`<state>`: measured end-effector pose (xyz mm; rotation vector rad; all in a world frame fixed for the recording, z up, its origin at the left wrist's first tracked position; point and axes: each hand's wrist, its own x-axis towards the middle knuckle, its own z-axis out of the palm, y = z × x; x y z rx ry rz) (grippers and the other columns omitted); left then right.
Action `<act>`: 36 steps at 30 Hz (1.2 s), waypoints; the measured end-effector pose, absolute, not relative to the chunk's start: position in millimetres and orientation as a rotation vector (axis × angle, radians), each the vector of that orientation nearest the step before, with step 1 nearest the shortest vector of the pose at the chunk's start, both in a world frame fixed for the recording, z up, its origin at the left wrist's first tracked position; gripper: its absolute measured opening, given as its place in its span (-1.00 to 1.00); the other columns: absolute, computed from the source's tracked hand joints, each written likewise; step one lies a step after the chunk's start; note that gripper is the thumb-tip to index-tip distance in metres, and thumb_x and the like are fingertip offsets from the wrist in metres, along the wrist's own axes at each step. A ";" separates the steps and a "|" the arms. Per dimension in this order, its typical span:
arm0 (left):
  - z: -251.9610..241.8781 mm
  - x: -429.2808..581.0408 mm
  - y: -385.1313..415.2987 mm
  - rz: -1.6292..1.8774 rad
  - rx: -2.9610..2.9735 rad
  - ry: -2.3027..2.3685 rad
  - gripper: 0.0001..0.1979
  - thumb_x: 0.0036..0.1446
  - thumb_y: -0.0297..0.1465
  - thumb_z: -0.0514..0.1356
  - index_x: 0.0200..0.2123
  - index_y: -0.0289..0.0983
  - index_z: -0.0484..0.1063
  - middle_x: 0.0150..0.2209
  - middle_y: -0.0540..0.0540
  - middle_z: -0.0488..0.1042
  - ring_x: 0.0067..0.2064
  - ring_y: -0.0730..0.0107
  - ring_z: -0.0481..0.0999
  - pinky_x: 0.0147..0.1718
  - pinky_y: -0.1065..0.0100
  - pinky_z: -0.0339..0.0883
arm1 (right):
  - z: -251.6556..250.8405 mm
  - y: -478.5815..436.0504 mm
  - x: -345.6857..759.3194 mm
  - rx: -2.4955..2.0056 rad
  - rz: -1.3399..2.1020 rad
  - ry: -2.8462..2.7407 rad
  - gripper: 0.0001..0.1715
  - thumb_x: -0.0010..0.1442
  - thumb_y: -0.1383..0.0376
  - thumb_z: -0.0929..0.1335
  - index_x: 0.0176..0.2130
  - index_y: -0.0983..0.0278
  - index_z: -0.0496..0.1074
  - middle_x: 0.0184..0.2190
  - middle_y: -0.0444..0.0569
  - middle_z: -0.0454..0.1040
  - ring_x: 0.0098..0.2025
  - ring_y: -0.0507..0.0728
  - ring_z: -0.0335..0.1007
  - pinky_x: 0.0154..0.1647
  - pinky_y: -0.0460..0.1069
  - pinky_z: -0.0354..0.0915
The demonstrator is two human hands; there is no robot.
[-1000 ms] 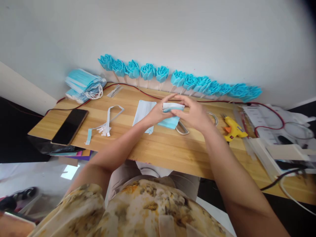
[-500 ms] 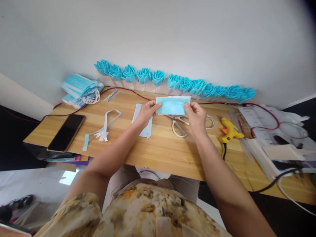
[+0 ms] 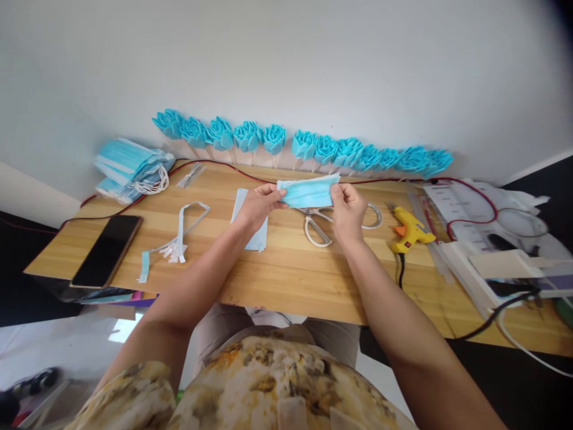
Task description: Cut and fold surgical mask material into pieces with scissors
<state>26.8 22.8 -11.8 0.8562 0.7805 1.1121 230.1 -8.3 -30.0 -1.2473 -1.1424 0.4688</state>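
A light blue face mask piece (image 3: 308, 192) with a white edge, no ear loops showing, is stretched between my two hands above the table. My left hand (image 3: 262, 205) pinches its left end, and my right hand (image 3: 348, 209) pinches its right end. Below them lie scissors (image 3: 319, 230) with white handles, partly covered by the mask piece and my right hand. Under my left wrist rests another pale blue mask piece (image 3: 257, 237), partly hidden. Cut-off mask strips (image 3: 180, 230) lie to the left.
Blue flowers (image 3: 248, 137) on sticks lean in a row along the wall. Stacked masks (image 3: 129, 164) and a phone (image 3: 107, 251) are at left. At right sit a yellow glue gun (image 3: 409, 230) with its black cord and a white power strip (image 3: 483, 278). A red-black cable runs along the back.
The mask piece has gone from flat to slightly creased and tilted, its right end higher. My hands still grip both ends. The whole view has shifted slightly.
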 end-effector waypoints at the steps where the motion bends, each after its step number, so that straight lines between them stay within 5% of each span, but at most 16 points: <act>1: -12.3 26.3 23.1 1.102 0.857 0.786 -0.69 -0.14 -0.37 0.52 -0.51 -0.35 0.46 -0.46 0.04 0.50 -0.44 0.58 0.50 -0.38 0.47 0.46 | -30.5 -7.8 230.0 -1.234 0.490 -1.140 -0.56 0.25 -0.05 0.38 -0.45 0.22 0.39 -0.55 -0.21 0.23 -0.47 0.02 0.08 -0.42 -0.06 0.08; 9: -16.3 27.4 22.7 1.070 0.887 0.799 -0.67 -0.18 -0.35 0.54 -0.41 -0.37 0.51 -0.41 0.02 0.49 -0.39 0.54 0.49 -0.37 0.41 0.48 | -38.4 -2.9 227.8 -1.174 0.742 -1.122 -0.62 0.16 -0.03 0.43 -0.27 0.23 0.47 -0.44 -0.19 0.38 -0.41 0.03 0.20 -0.36 -0.08 0.19; 13: -17.3 29.9 20.5 1.064 0.925 0.753 -0.67 -0.17 -0.34 0.53 -0.39 -0.35 0.52 -0.34 -0.01 0.52 -0.32 0.48 0.51 -0.24 0.33 0.50 | -37.2 -5.1 230.3 -1.284 0.563 -1.180 -0.54 0.20 -0.06 0.40 -0.44 0.26 0.36 -0.54 -0.23 0.17 -0.47 -0.01 0.02 -0.46 -0.08 0.00; 21: -20.6 32.6 19.7 1.113 0.960 0.772 -0.58 -0.11 -0.13 0.50 -0.44 -0.36 0.50 -0.44 -0.01 0.49 -0.39 0.50 0.48 -0.37 0.40 0.49 | -19.2 -18.3 221.4 -1.384 0.265 -1.315 -0.35 0.32 -0.15 0.25 -0.56 0.19 0.01 -0.60 -0.24 -0.07 -0.51 -0.01 -0.11 -0.46 -0.03 -0.07; 28: -13.8 29.0 18.0 1.114 0.993 0.765 -0.56 -0.06 -0.09 0.48 -0.49 -0.35 0.48 -0.51 -0.01 0.45 -0.46 0.51 0.46 -0.47 0.43 0.46 | -18.5 -17.5 220.4 -1.421 0.117 -1.315 -0.33 0.34 -0.18 0.19 -0.57 0.19 0.03 -0.63 -0.24 -0.05 -0.52 0.00 -0.11 -0.46 -0.02 -0.07; 36: -14.0 25.6 21.1 1.128 0.957 0.751 -0.58 -0.05 -0.12 0.48 -0.47 -0.37 0.50 -0.51 -0.01 0.46 -0.49 0.50 0.48 -0.52 0.43 0.45 | -38.1 -8.4 219.2 -1.338 0.445 -1.156 -0.33 0.24 -0.24 0.28 -0.55 0.20 0.14 -0.58 -0.21 0.01 -0.50 0.00 -0.04 -0.49 -0.05 0.01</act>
